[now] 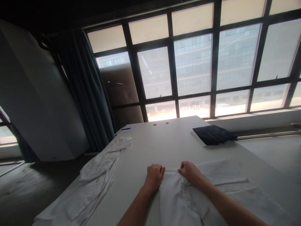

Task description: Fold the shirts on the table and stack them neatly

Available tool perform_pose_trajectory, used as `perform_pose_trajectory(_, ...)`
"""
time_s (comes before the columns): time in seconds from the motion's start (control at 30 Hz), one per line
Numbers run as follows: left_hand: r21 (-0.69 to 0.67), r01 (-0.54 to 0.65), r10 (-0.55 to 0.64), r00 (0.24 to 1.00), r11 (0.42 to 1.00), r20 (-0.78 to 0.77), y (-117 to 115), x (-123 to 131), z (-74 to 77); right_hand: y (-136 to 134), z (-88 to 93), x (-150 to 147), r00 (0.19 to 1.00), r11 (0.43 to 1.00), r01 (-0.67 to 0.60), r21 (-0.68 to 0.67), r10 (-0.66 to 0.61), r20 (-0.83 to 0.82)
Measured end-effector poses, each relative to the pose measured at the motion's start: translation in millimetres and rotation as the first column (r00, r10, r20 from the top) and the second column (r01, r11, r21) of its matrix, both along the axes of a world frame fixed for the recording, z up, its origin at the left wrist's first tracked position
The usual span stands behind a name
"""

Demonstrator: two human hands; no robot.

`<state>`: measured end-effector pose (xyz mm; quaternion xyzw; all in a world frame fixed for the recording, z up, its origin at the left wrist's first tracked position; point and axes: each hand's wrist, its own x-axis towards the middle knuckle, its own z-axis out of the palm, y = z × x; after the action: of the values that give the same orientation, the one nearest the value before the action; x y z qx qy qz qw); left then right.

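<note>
A white garment (188, 201) lies flat on the white table (164, 141) in front of me. My left hand (154, 176) has its fingers curled on the garment's far left edge. My right hand (190, 172) pinches the same far edge a little to the right. Both hands sit close together near the top of the cloth.
A second white garment (94, 179) is draped along the table's left edge. A folded dark blue cloth (213, 134) rests on a white board at the far right. A blue pen on paper (126, 128) lies at the far left corner. Large windows and a dark curtain stand behind.
</note>
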<state>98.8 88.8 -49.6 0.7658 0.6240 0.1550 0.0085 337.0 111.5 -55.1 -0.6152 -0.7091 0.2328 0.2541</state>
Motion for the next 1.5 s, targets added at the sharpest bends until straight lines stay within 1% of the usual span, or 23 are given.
perform_pose_trajectory(0.1,0.024,-0.02,0.021,0.999,1.0,-0.032,-2.2,1.8,-0.7,-2.1,1.7,-1.8,0.998,1.0,0.017,0.009,-0.017,0.066)
perform_pose_trajectory(0.17,0.035,-0.035,0.037,0.998,0.999,-0.047,-3.1,2.4,-0.7,-2.0,5.5,-0.4,0.997,1.0,0.003,0.011,-0.004,0.075)
perform_pose_trajectory(0.3,0.029,-0.059,0.06,0.996,0.998,-0.06,-3.6,-0.1,2.3,1.3,15.1,10.3,0.996,0.996,-0.085,-0.011,0.085,0.024)
perform_pose_trajectory(0.4,0.006,-0.062,0.063,0.997,0.998,-0.054,-3.2,-3.7,5.0,2.6,18.1,18.0,0.991,0.99,-0.134,-0.038,0.133,-0.024)
perform_pose_trajectory(0.53,-0.017,-0.074,0.074,0.997,0.997,-0.029,-2.0,-8.2,5.9,3.6,17.0,20.4,0.993,0.994,-0.101,-0.04,0.099,-0.062)
perform_pose_trajectory(0.63,-0.02,-0.068,0.068,0.998,0.998,-0.006,-2.2,-10.1,9.7,5.6,20.3,24.8,0.988,0.99,-0.107,-0.09,0.096,-0.117)
perform_pose_trajectory(0.7,-0.011,-0.038,0.038,0.999,0.999,0.015,-4.4,-8.7,16.1,6.2,25.5,31.4,0.974,0.974,-0.164,-0.154,0.135,-0.18)
perform_pose_trajectory(0.8,0.009,0.059,-0.06,0.997,0.998,0.049,-12.9,0.9,27.7,4.2,32.2,40.4,0.944,0.942,-0.252,-0.224,0.188,-0.271)
perform_pose_trajectory(0.9,-0.012,0.246,-0.244,0.965,0.969,0.098,-27.3,17.3,33.2,1.0,29.3,40.4,0.934,0.935,-0.264,-0.236,0.187,-0.304)
perform_pose_trajectory(0.97,-0.082,0.375,-0.362,0.922,0.924,0.137,-37.8,27.2,31.6,0.0,21.8,35.9,0.945,0.949,-0.226,-0.222,0.158,-0.285)
perform_pose_trajectory(1.03,-0.166,0.438,-0.417,0.897,0.884,0.149,-46.3,33.4,27.6,0.0,13.4,31.7,0.964,0.968,-0.17,-0.186,0.124,-0.235)
perform_pose_trajectory(1.1,-0.218,0.429,-0.411,0.903,0.877,0.123,-51.6,36.0,23.4,0.2,7.7,30.0,0.982,0.984,-0.122,-0.131,0.1,-0.162)
perform_pose_trajectory(1.17,-0.231,0.405,-0.393,0.914,0.885,0.097,-53.3,36.1,20.0,-0.3,7.3,30.4,0.993,0.992,-0.099,-0.074,0.093,-0.075)
perform_pose_trajectory(1.27,-0.215,0.364,-0.357,0.931,0.906,0.07,-49.7,33.5,15.7,-4.2,17.5,30.4,0.996,0.998,-0.07,0.002,0.07,0.047)
perform_pose_trajectory(1.37,-0.196,0.338,-0.334,0.941,0.921,0.054,-39.1,26.5,12.5,-13.4,37.3,25.3,0.992,0.995,-0.053,0.085,0.043,0.117)
perform_pose_trajectory(1.4,-0.191,0.329,-0.325,0.944,0.925,0.051,-34.2,23.1,11.9,-18.2,44.6,22.6,0.99,0.991,-0.078,0.11,0.063,0.128)
perform_pose_trajectory(1.43,-0.183,0.322,-0.318,0.947,0.929,0.053,-28.9,19.3,11.5,-24.2,51.5,19.6,0.984,0.983,-0.134,0.126,0.117,0.134)
perform_pose_trajectory(1.47,-0.158,0.314,-0.305,0.949,0.936,0.075,-23.7,15.3,11.4,-31.4,57.4,16.3,0.97,0.967,-0.219,0.129,0.202,0.132)
perform_pose_trajectory(1.5,-0.116,0.301,-0.288,0.951,0.946,0.114,-19.0,11.2,11.6,-39.6,61.8,12.8,0.943,0.939,-0.324,0.118,0.31,0.124)
